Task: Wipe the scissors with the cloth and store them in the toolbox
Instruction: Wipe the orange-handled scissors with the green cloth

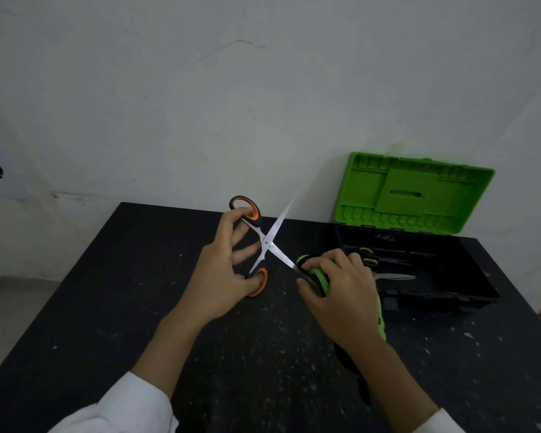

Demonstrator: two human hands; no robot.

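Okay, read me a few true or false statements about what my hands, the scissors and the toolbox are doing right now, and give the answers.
1. The scissors are spread open. True.
2. The left hand holds the scissors by their orange handles. True.
3. The toolbox lid is shut. False: the green lid stands open against the wall.
4. The right hand is empty. False: it grips a green and black cloth around one blade.
5. The toolbox is empty. False: other tools already lie inside it.
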